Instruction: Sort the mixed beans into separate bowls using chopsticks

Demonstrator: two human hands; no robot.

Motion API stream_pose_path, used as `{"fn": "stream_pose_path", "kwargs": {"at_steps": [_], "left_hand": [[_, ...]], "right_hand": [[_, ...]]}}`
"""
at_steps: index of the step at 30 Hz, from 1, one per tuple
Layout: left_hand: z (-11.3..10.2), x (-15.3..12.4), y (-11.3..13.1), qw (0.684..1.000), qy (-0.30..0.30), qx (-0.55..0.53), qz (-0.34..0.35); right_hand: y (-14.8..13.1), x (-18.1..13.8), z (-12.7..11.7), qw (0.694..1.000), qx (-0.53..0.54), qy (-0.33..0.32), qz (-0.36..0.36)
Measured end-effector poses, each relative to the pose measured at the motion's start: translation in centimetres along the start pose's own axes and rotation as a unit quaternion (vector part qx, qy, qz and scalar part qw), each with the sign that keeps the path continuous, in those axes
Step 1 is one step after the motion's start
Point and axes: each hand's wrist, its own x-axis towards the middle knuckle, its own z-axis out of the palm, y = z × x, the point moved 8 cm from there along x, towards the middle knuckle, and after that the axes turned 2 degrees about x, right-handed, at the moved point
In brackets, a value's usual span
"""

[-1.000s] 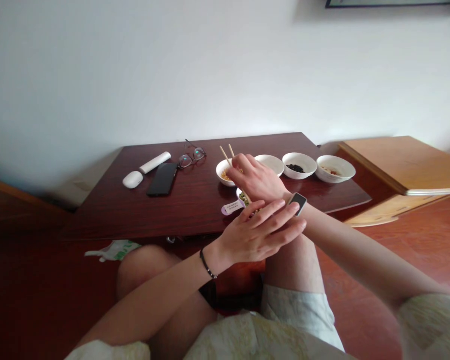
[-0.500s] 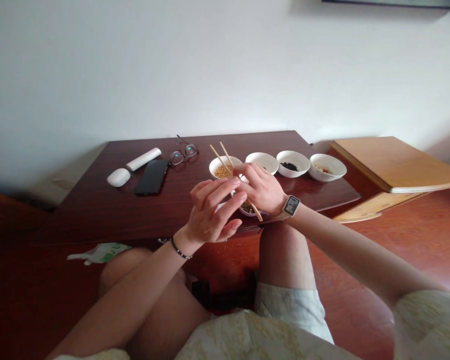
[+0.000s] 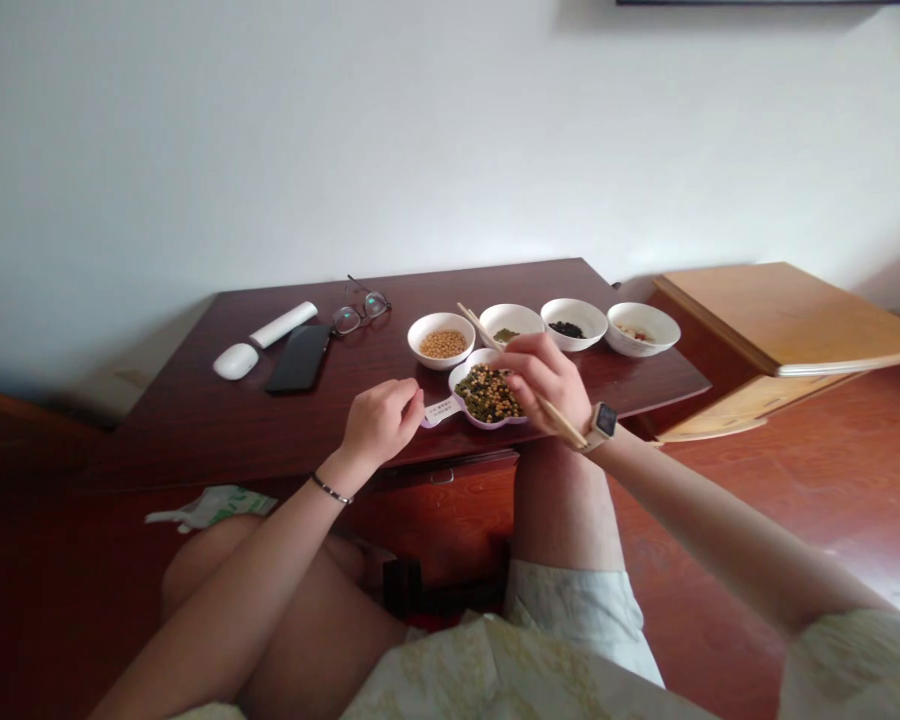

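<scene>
My right hand (image 3: pixel 544 385) is closed round a pair of wooden chopsticks (image 3: pixel 487 331) and hovers over the right side of a pale dish of mixed beans (image 3: pixel 483 394). The chopsticks run from upper left to lower right across the hand. My left hand (image 3: pixel 381 420) is curled, its fingertips at the white labelled handle (image 3: pixel 439 409) of that dish near the table's front edge. A watch sits on my right wrist and a thin bracelet on my left.
Behind the dish stand several white bowls: yellow beans (image 3: pixel 441 342), green (image 3: pixel 511 325), black (image 3: pixel 573 324), reddish (image 3: pixel 642 328). Glasses (image 3: pixel 360 311), a dark phone (image 3: pixel 298 358), a white mouse (image 3: pixel 235 361) and a white remote (image 3: pixel 283 324) lie at left on the dark table (image 3: pixel 232 440). A wooden board (image 3: pixel 787 320) sits at right.
My left hand has come off my right wrist and dropped to the dish's handle. My right hand turned the chopsticks and moved over the dish, which is now uncovered.
</scene>
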Motion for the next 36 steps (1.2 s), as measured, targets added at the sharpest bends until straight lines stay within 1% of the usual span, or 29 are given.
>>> {"fn": "stream_pose_path", "kwargs": {"at_steps": [1,2,3,4,5,6,8,9,11,15,21,24,28,34,36], "left_hand": [[0.3,0.0,-0.3,1.0,-0.014,-0.002,-0.016],[0.5,0.1,-0.6,0.999,-0.022,-0.005,-0.026],[0.6,0.2,-0.7,0.999,-0.027,-0.008,-0.031],[0.8,0.3,-0.9,0.999,-0.03,-0.011,-0.033],[0.9,0.4,-1.0,0.999,-0.035,-0.014,-0.035],[1.0,0.5,-1.2,0.998,-0.039,-0.019,-0.036],[1.3,0.7,-1.4,0.998,-0.047,-0.029,-0.035],[1.4,0.7,-1.5,0.998,-0.049,-0.034,-0.034],[1.6,0.7,-1.6,0.997,-0.051,-0.04,-0.034],[1.5,0.5,-1.4,0.997,-0.049,-0.045,-0.033],[1.2,0.4,-1.2,0.998,-0.034,-0.047,-0.029],[1.1,0.2,-1.1,0.998,-0.031,-0.051,-0.027],[1.2,0.1,-0.8,0.997,-0.049,-0.063,-0.021],[1.5,0.4,-0.7,0.991,-0.09,-0.098,-0.026],[1.9,0.4,-0.8,0.988,-0.11,-0.109,-0.029]], "right_hand": [[1.0,-0.6,-1.0,0.996,0.054,0.046,0.063],[2.3,-1.5,-1.9,0.98,0.11,0.103,0.129],[3.9,-2.7,-2.6,0.952,0.173,0.159,0.196],[5.5,-4.0,-3.1,0.911,0.237,0.215,0.259],[7.2,-5.4,-3.0,0.864,0.297,0.253,0.319],[8.6,-6.6,-2.6,0.817,0.351,0.271,0.368],[10.6,-8.3,-1.7,0.741,0.438,0.281,0.424],[11.4,-8.9,-1.2,0.716,0.466,0.274,0.443],[12.2,-9.6,-0.6,0.693,0.493,0.251,0.464],[12.8,-10.1,0.4,0.677,0.511,0.216,0.483],[13.0,-10.1,0.8,0.673,0.505,0.222,0.493],[12.9,-10.1,1.0,0.674,0.504,0.212,0.497],[12.7,-10.2,1.1,0.676,0.501,0.202,0.502],[12.1,-10.1,1.1,0.679,0.489,0.186,0.515],[11.9,-9.9,1.2,0.682,0.48,0.17,0.526]]}}
